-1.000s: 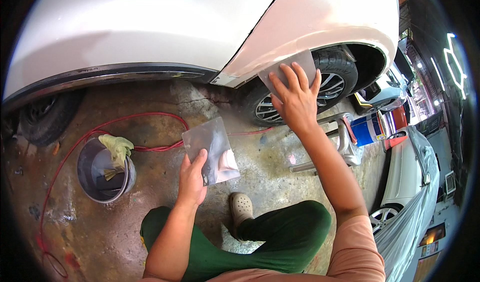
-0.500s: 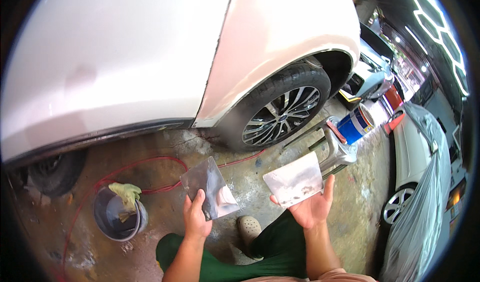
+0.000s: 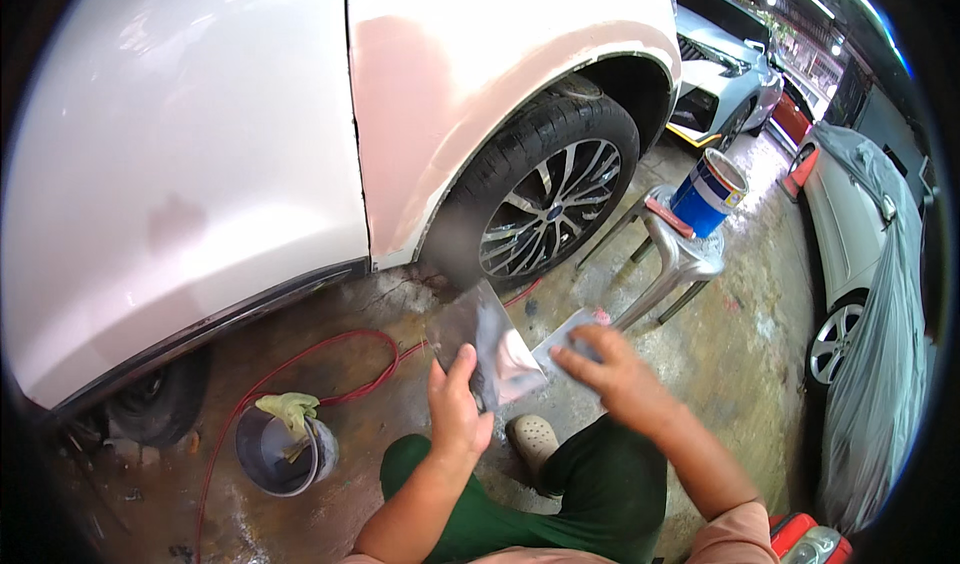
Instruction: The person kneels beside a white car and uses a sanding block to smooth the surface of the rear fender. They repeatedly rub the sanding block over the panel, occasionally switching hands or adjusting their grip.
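Observation:
My left hand [image 3: 460,399] grips a thin, shiny grey rectangular putty spreader [image 3: 488,342], thumb pressed on its face. A pale pinkish reflection or smear shows on its lower right part. Close beside it, my right hand [image 3: 612,369] is turned back-up, slightly blurred, with its fingers over a paler flat putty spreader [image 3: 560,336]. The near edge of the pale one lies at the grey one's right edge; whether they touch I cannot tell. A small pink spot shows behind the right fingers. Both hands are in front of the white car's [image 3: 250,114] wheel [image 3: 550,209].
A grey stool [image 3: 690,254] stands to the right, bearing a blue can [image 3: 708,192] and a pinkish flat item. At left is a bucket [image 3: 275,449] with a yellowish cloth [image 3: 290,409] on its rim. A red hose [image 3: 350,339] curls across the floor. A covered car [image 3: 860,234] is parked right.
My right hand has turned from palm-up to back-up and moved closer to the left hand, tilting its spreader lower. The view has shifted, showing more of the wheel and the stool.

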`<state>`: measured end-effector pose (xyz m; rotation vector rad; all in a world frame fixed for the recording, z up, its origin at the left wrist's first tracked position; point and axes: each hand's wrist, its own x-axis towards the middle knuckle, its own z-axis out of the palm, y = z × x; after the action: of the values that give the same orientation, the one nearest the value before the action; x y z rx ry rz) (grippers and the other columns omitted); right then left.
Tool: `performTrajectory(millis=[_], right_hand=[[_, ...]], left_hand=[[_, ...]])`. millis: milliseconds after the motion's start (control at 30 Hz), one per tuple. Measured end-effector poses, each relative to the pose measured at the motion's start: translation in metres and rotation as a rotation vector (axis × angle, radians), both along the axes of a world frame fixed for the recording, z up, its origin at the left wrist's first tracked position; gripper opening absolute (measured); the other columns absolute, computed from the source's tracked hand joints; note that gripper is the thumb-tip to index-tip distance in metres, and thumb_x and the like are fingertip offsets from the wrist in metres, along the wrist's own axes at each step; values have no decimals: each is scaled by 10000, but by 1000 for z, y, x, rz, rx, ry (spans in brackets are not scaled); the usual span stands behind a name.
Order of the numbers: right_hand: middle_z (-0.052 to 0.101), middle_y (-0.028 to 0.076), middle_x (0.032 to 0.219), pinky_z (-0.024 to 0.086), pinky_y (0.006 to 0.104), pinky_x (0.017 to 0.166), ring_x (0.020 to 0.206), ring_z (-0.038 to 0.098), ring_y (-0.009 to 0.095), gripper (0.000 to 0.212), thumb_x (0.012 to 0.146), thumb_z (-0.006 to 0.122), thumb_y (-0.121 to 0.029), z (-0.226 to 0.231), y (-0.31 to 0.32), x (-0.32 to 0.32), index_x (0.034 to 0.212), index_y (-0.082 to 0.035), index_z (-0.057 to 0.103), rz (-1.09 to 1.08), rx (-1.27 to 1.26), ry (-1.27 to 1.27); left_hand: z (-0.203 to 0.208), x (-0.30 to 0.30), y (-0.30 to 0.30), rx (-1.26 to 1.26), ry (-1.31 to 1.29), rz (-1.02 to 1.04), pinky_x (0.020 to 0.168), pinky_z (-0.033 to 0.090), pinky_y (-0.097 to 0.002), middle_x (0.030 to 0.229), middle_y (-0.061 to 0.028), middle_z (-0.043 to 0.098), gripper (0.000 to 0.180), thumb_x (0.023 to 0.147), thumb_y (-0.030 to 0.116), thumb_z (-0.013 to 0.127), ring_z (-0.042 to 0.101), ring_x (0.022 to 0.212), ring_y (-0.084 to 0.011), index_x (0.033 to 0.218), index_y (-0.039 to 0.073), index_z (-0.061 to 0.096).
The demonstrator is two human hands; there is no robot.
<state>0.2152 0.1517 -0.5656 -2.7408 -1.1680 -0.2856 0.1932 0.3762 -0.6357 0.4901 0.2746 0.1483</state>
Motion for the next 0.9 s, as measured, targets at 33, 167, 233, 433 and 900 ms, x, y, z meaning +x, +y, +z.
performTrajectory(millis=[33, 167, 233, 433, 900], right_hand=[[533, 154, 1344, 405, 562, 1087, 1275, 525, 373, 601, 778, 653, 10, 2, -12, 5, 1344, -191, 627, -64, -100, -55], [591, 78, 1320, 379, 570, 1103, 1249, 552, 307, 461, 825, 656, -83, 12, -16, -7, 1265, -221, 675, -179, 83, -286], [612, 48, 1309, 377, 575, 1102, 1233, 564, 286, 415, 839, 667, -125, 34, 13, -17, 1238, -239, 689, -107, 141, -405], [596, 32, 1320, 357, 581, 1104, 1240, 556, 275, 446, 841, 654, -163, 15, 24, 0, 1275, -262, 669, 12, 244, -323], [538, 138, 1445, 314, 358, 1177, 1366, 487, 276, 629, 844, 501, 174, 69, -16, 158, 1444, -15, 496, -12, 793, -18]], left_hand=[[7, 3, 1, 69, -60, 61, 1001, 506, -421, 1300, -106, 598, 382, 1006, 114, 583, 606, 1177, -245, 1368, 34, 488], [32, 10, 2, 404, -243, 237, 1084, 412, -385, 1380, -119, 556, 434, 1022, 120, 549, 545, 1252, -227, 1427, 3, 447], [42, 16, -1, 541, -308, 280, 1105, 380, -376, 1404, -129, 539, 447, 1027, 122, 535, 523, 1274, -224, 1438, -18, 432], [55, 15, -23, 815, -295, 345, 1116, 361, -378, 1425, -154, 514, 468, 1035, 123, 513, 506, 1285, -233, 1451, -56, 398], [16, 0, -23, 787, -150, 387, 1093, 371, -358, 1354, -122, 556, 415, 1016, 122, 525, 521, 1235, -206, 1388, -50, 463]])
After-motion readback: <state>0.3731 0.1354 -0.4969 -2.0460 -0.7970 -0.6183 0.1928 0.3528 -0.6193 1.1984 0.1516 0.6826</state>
